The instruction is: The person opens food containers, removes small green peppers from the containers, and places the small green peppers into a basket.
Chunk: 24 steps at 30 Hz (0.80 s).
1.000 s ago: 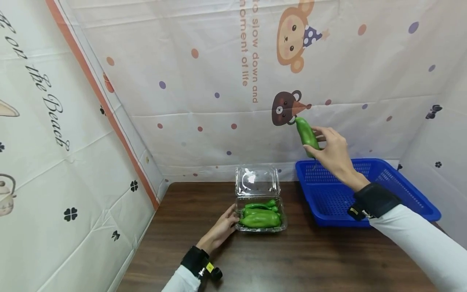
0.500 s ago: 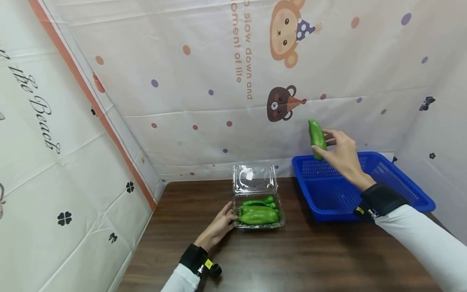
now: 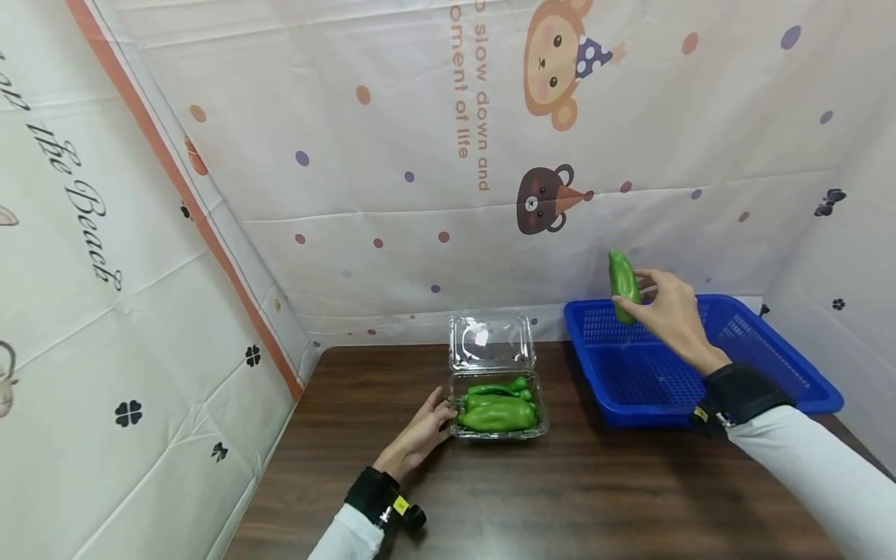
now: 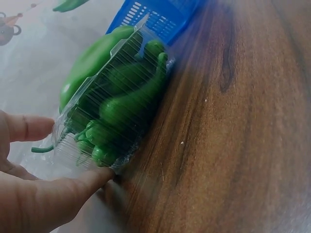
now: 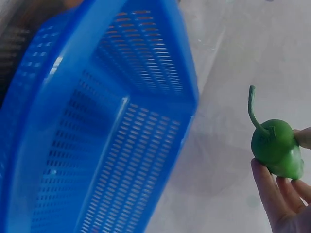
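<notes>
"Left hand (image 3: pixel 418 435)?"
"Loose, touching clear hinged plastic box (image 3: pixel 498 435)'s left edge."
"Right hand (image 3: pixel 670 313)?"
"Pinching long glossy green pepper (image 3: pixel 622 281), raised near blue perforated plastic basket (image 3: pixel 638 379)'s far-left corner. Probably light, firm, slippery; hold mid-body."

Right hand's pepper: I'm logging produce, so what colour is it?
The pepper is green, clearest in the right wrist view.

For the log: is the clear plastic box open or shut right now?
The clear plastic box is open: in the head view, its lid stands raised at the back, leaving the green peppers inside uncovered.
</notes>
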Available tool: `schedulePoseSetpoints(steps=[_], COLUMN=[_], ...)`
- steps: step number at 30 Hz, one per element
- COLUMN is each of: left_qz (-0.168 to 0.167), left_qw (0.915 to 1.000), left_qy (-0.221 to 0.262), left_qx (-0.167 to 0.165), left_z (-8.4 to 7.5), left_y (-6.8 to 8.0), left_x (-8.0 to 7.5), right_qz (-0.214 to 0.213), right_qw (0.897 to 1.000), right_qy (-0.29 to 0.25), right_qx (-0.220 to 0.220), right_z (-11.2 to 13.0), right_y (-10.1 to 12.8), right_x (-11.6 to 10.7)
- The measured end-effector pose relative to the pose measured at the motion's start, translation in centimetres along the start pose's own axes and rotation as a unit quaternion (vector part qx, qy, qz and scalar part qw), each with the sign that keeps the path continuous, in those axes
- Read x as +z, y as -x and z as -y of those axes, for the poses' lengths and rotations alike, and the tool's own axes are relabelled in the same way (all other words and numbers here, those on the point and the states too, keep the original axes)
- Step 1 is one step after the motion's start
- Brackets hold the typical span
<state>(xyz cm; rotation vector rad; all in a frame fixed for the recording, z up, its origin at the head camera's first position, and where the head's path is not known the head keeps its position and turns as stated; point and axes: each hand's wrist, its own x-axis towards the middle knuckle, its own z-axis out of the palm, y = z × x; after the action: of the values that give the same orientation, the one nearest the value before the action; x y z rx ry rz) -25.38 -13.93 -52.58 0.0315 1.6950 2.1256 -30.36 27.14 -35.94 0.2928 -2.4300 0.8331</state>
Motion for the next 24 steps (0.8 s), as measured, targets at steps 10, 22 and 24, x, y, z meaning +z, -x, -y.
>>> schedulePoseSetpoints(steps=[10,22,24], left_qz=[0.012,0.006,0.007], left_qw=[0.9999,0.9999,0.9999], left_qy=[-0.009,-0.013,-0.013], left_qx=[0.000,0.002,0.004], left_z=[0.0,0.1,0.1], left_y=[0.0,-0.1,0.0], left_x=[0.1,0.1,0.1], right_qz=[0.059,0.168,0.181], right_qw=[0.998,0.985,0.982], right_qy=[0.009,0.014,0.012], right_qx=[0.018,0.049,0.049], right_z=[-1.8,-3.1,-3.2], right_y=[1.1,2.4,2.6], right_x=[0.8,2.4,2.7])
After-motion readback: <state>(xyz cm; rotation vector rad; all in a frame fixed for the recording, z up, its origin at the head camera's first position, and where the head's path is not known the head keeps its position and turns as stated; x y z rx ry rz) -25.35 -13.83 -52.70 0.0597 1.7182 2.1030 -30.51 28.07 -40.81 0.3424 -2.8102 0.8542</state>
